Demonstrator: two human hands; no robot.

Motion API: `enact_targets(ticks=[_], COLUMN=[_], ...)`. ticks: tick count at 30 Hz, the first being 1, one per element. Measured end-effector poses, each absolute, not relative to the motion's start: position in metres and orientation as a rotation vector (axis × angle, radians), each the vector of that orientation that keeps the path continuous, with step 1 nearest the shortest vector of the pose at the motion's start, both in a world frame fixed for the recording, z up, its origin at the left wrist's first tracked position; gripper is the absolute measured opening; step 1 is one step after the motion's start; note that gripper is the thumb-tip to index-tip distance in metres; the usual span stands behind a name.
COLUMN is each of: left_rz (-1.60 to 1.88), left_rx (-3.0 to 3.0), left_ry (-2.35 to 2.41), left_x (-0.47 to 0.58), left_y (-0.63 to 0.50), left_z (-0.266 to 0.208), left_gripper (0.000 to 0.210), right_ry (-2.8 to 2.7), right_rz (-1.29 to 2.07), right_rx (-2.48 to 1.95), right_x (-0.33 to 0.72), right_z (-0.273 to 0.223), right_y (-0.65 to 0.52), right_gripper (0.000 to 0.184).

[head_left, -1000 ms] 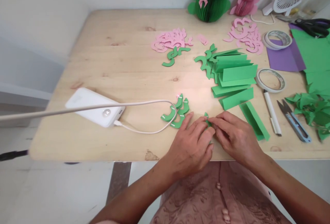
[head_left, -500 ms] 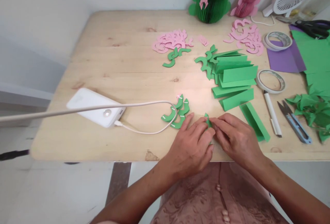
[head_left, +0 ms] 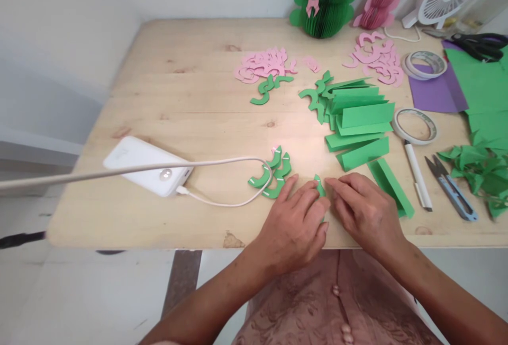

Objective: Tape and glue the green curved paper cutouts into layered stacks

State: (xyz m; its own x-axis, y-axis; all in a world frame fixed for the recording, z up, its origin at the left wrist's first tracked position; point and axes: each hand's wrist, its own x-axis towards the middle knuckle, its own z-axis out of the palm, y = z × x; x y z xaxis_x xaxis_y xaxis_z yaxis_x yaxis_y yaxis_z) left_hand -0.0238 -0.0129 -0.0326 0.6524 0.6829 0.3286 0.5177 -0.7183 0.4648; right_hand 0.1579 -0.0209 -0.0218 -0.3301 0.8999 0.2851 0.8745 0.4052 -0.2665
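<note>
My left hand (head_left: 297, 223) rests near the table's front edge, its fingers pressing down on a small green paper cutout (head_left: 319, 186). Most of that cutout is hidden under the fingers; a white strip shows near its tip. Just to the right, my right hand (head_left: 363, 210) has thumb and forefinger pinched together, slightly apart from the cutout. Whatever sits in the pinch, if anything, is too small to tell. Beyond the left fingertips lie several curved green paper pieces (head_left: 273, 189) with white strips on them.
A white power bank (head_left: 145, 162) lies left, its cable (head_left: 222, 161) looping over the curved pieces. Folded green strips (head_left: 367, 115), a tape roll (head_left: 415, 125), a white pen (head_left: 418, 175) and thread snips (head_left: 450, 189) are to the right. Pink cutouts (head_left: 264, 64) lie farther back.
My right hand's fingertips have drawn slightly away from the green cutout, so more of it shows. My left hand stays in place.
</note>
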Motion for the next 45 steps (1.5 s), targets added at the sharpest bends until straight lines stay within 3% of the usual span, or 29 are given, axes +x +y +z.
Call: enact_targets(ticks=[25, 45], left_rz=[0.911, 0.932], left_rx=[2.408, 2.487], left_ry=[0.937, 0.952], left_x=[-0.027, -0.025], left_y=[-0.013, -0.012], left_z=[-0.032, -0.037], left_gripper=[0.023, 0.02], right_ry=[-2.084, -2.172], right_rz=[0.412, 0.245], right_rx=[-1.631, -1.515], right_x=[0.154, 0.152], right_z=[-0.018, -0.019], right_y=[-0.009, -0.013], right_gripper=[0.018, 0.016])
